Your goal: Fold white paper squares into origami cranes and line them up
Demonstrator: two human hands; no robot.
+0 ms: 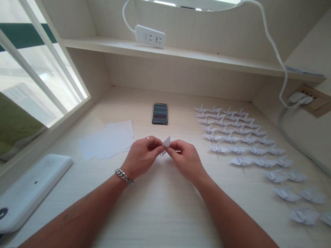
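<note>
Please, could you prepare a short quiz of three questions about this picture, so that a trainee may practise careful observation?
1. Open question: What do the left hand and the right hand hold together in their grip?
2. True or false: The loose white sheets lie nearer to the left hand than to the right hand.
3. Fill the gap: The white power strip rests on the ____ above the desk.

Key:
1. A small white paper piece.
2. True.
3. Shelf.
</note>
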